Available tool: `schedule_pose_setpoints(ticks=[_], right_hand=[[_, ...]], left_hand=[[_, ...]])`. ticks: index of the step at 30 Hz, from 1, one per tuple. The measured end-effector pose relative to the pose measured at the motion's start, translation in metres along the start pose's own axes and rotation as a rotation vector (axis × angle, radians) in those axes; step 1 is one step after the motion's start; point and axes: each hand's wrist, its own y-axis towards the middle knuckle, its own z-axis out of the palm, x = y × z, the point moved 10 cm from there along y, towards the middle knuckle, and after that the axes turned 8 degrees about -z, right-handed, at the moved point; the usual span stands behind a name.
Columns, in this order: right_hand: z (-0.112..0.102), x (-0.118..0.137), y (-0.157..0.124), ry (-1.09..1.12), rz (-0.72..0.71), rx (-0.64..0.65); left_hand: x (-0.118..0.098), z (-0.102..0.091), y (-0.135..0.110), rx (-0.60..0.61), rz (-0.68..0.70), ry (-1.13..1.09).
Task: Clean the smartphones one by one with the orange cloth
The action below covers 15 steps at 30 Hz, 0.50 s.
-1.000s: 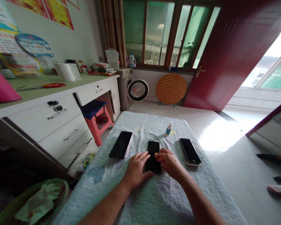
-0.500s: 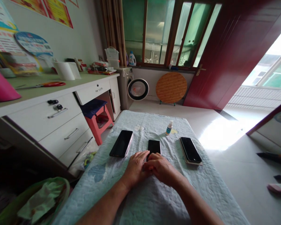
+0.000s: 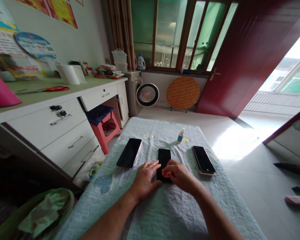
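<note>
Three dark phones lie side by side on a pale blue quilted cloth (image 3: 165, 213) over a low table. My left hand (image 3: 145, 179) lies flat beside the middle phone (image 3: 164, 158), its fingers stretched against the phone's left edge. My right hand (image 3: 179, 175) is curled over the phone's near end, pinching a small orange thing I cannot make out against the screen. The left phone (image 3: 129, 152) and the right phone (image 3: 203, 160) lie untouched. A small white dropper bottle (image 3: 180, 136) stands upright behind them.
A white desk with drawers (image 3: 52, 130) runs along the left, a red stool (image 3: 103, 128) tucked under it. A green bag (image 3: 37, 213) sits at the lower left. Beyond the table stand a washing machine (image 3: 145, 93), a round wooden tabletop (image 3: 182, 93) and a red door (image 3: 252, 56).
My right hand slid back down the middle phone to cover its near half, then forward a little; more of the screen shows again. My left hand stayed beside the phone.
</note>
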Motion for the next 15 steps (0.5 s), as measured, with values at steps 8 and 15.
schedule_pose_setpoints(ticks=[8,15], right_hand=[[-0.015,-0.035,0.014,-0.219,0.082,-0.291],[-0.020,-0.054,0.013,-0.302,0.144,-0.360]], left_hand=[[0.000,0.002,0.000,-0.008,0.002,0.032],[0.001,0.005,0.000,0.028,-0.029,0.064]])
